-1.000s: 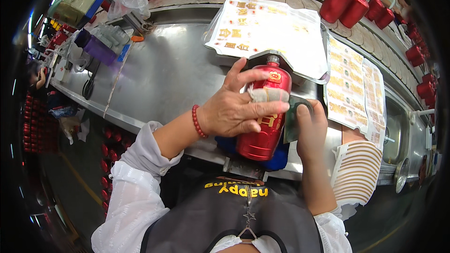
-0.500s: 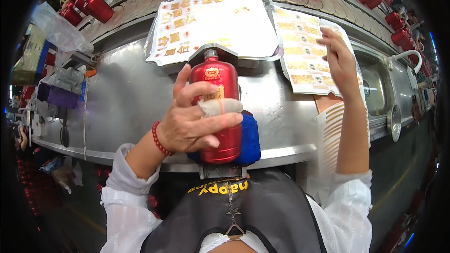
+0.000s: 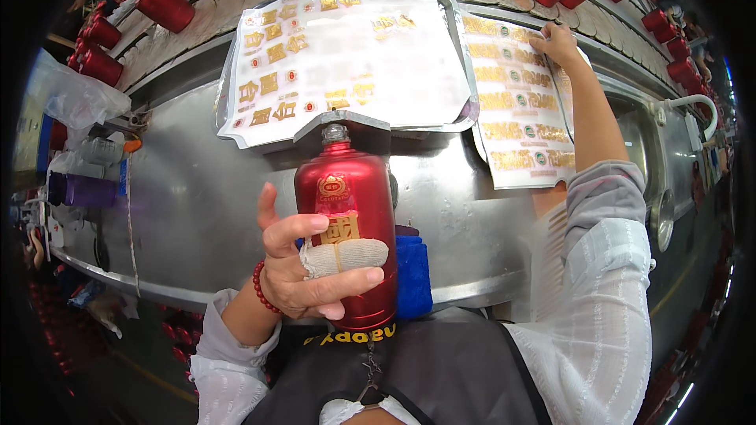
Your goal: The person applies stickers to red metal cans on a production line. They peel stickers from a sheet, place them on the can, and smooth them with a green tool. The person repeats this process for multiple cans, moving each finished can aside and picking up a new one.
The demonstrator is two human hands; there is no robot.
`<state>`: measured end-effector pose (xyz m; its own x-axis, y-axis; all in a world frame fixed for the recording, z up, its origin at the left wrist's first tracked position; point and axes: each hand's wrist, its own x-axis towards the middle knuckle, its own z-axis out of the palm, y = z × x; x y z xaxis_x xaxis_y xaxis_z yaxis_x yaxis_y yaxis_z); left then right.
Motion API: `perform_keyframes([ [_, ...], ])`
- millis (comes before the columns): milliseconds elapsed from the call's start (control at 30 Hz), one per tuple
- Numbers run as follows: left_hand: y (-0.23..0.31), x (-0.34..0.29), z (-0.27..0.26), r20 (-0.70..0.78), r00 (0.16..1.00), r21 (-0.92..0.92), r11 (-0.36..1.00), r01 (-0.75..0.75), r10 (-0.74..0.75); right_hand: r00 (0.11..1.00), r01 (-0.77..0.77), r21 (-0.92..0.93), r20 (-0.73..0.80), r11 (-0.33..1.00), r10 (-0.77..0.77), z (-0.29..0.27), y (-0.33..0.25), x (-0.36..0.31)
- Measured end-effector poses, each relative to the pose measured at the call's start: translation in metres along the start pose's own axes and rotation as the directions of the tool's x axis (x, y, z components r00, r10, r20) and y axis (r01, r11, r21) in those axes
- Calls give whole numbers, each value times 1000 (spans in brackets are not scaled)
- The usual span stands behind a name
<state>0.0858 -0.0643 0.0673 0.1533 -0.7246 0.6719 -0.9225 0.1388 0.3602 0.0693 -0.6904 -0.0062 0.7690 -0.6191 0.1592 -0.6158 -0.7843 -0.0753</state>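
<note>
Bottle (image 3: 370,205), red and glossy, lay face up at the near edge of the steel tabletop (image 3: 205,205), its neck by a grey bracket (image 3: 342,120), blue cloth (image 3: 413,275) at its right. The left hand (image 3: 299,279) spread its fingers across the front; whether its grip grasped was unclear. The right hand (image 3: 559,43) touched the gold-printed label sheet (image 3: 516,145) near its top, grip likewise impossible to judge.
</note>
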Motion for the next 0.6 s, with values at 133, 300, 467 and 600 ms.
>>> perform_keyframes([
  [133,-1,0,0,7,1000,9,1000,-3,3,998,-17,133,-64,991,26,0,0,2],
  [300,0,5,1,3,1000,-7,1000,6,-6,886,195,-10,-427,981,-180,-16,-3,-9],
  [467,-26,-2,2,-22,982,110,977,-182,185,798,506,-94,-326,857,-507,-116,-83,-49],
  [600,-8,6,-7,-17,997,116,991,-69,71,765,634,12,-153,773,-625,-194,-130,-99],
])
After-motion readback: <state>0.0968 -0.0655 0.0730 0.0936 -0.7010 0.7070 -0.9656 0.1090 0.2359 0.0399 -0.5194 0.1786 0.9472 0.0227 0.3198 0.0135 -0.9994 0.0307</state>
